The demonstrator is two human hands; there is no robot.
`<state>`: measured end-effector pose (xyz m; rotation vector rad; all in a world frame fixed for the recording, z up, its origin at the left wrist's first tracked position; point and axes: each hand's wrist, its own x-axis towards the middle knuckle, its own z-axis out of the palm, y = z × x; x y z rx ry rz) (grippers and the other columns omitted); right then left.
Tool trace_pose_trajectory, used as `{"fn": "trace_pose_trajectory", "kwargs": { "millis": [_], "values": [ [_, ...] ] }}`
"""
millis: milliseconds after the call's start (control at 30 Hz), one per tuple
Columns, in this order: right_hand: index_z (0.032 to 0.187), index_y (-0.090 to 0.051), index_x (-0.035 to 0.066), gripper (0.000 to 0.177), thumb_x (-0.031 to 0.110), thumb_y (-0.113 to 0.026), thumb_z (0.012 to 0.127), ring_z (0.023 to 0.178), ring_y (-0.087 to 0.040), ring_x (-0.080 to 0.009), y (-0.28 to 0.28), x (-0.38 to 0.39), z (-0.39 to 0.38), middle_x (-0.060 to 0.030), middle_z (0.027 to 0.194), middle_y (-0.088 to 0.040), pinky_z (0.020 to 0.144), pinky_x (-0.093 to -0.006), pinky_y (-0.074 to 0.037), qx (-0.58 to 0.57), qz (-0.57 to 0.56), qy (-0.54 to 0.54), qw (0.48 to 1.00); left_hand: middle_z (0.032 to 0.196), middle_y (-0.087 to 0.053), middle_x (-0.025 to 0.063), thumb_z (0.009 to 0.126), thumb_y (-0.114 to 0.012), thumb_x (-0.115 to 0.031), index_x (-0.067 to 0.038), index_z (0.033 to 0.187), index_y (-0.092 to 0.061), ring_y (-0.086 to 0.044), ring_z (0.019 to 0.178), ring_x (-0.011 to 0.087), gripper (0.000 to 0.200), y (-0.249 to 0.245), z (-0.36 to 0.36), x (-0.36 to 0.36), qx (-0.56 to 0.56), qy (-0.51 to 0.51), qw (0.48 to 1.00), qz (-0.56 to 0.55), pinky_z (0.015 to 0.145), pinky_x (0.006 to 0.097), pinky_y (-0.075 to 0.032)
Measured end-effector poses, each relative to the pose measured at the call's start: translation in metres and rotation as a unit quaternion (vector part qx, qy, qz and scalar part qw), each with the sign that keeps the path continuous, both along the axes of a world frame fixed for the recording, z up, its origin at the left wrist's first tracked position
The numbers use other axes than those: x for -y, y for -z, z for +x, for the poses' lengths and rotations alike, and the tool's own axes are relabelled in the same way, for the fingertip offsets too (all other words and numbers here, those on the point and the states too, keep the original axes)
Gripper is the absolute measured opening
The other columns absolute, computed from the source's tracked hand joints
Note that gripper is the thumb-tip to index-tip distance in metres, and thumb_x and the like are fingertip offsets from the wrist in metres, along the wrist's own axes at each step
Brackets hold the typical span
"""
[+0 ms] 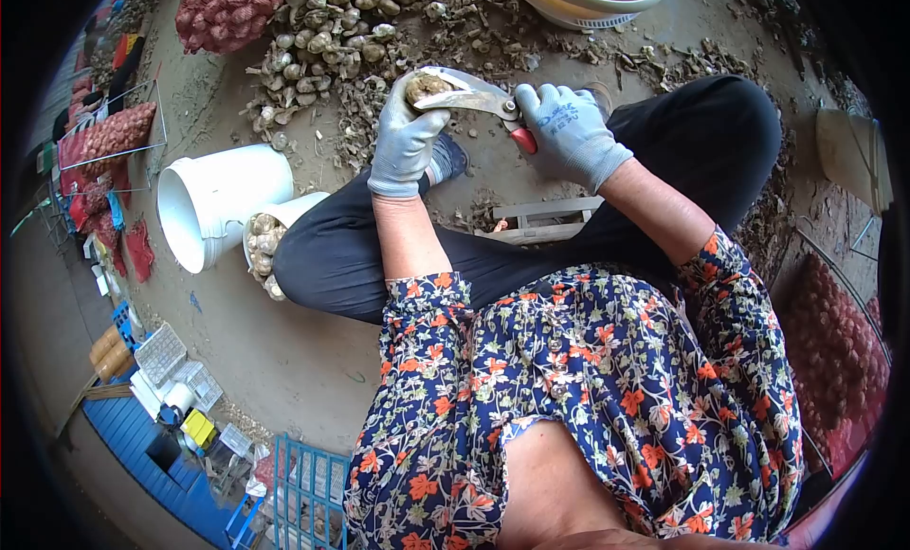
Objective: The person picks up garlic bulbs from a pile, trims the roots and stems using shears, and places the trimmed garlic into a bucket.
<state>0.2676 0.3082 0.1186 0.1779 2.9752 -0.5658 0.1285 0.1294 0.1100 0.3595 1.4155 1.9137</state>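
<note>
My left hand (408,143), in a grey-white work glove, is closed around a brownish garlic bulb (427,88). My right hand (572,131), gloved the same way, grips the red handle of a pair of shears (488,102). The two blades are spread apart and lie on either side of the bulb. Beyond my left hand a big heap of garlic bulbs (318,43) lies on the ground, with dry trimmings (379,105) scattered beside it.
A white bucket (242,195) lies on its side at the left, near a smaller container of garlic (263,237). Red mesh sacks (227,15) stand at the back left. A white basin (607,8) is at the back. Low wooden slats (540,230) lie between my legs.
</note>
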Motion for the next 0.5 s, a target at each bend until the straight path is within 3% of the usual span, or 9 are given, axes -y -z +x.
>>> {"fn": "trace_pose_trajectory", "kwargs": {
  "millis": [233,300,400,467,500],
  "values": [
    [0.107,-0.049,0.003,0.04,0.038,-0.054,0.088,0.086,-0.063,-0.0341,0.003,-0.007,-0.001,-0.0182,0.093,-0.061,0.074,-0.0479,-0.045,0.032,-0.01,-0.019,0.999,0.098,-0.06,0.0051,0.072,-0.061,0.004,0.001,0.118,-0.05,-0.058,0.081,0.0116,0.047,-0.006,0.003,-0.008,0.013,0.008,0.999,-0.029,0.07,0.0239,-0.049],
    [0.105,-0.05,0.002,0.04,0.038,-0.053,0.088,0.082,-0.064,-0.0355,0.007,-0.009,-0.001,-0.0179,0.091,-0.063,0.072,-0.0481,-0.047,0.034,-0.008,-0.03,0.999,0.096,-0.061,0.0055,0.071,-0.061,0.003,0.001,0.117,-0.05,-0.058,0.075,0.0108,0.047,-0.007,-0.001,-0.008,-0.006,0.032,0.994,-0.1,0.062,0.023,-0.048],
    [0.101,-0.047,0.004,0.032,0.03,-0.057,0.086,0.076,-0.063,-0.0361,0.015,-0.01,0.002,-0.018,0.082,-0.063,0.069,-0.0451,-0.048,0.067,-0.054,-0.013,0.996,0.092,-0.061,0.006,0.073,-0.062,-0.008,0.001,0.117,-0.051,-0.057,0.068,0.0113,0.046,0.007,-0.005,-0.009,0.009,0.047,0.992,-0.118,0.056,0.022,-0.046],
    [0.097,-0.047,0.003,0.029,0.027,-0.056,0.085,0.078,-0.064,-0.0385,0.017,-0.006,0.008,-0.0226,0.08,-0.063,0.069,-0.0464,-0.05,0.096,-0.153,0.039,0.983,0.087,-0.06,0.0057,0.073,-0.062,-0.017,0.001,0.115,-0.052,-0.056,0.064,0.0123,0.046,0.004,-0.003,-0.01,0.025,0.052,0.991,-0.12,0.053,0.0216,-0.044],
    [0.097,-0.047,0.003,0.029,0.027,-0.056,0.085,0.078,-0.064,-0.0385,0.021,-0.005,0.011,-0.0226,0.08,-0.063,0.069,-0.0464,-0.05,0.094,-0.153,0.043,0.983,0.084,-0.06,0.0052,0.074,-0.062,-0.015,0.001,0.113,-0.053,-0.055,0.061,0.012,0.043,0.015,-0.007,-0.009,0.054,0.041,0.991,-0.117,0.05,0.0218,-0.042]
  ]
}}
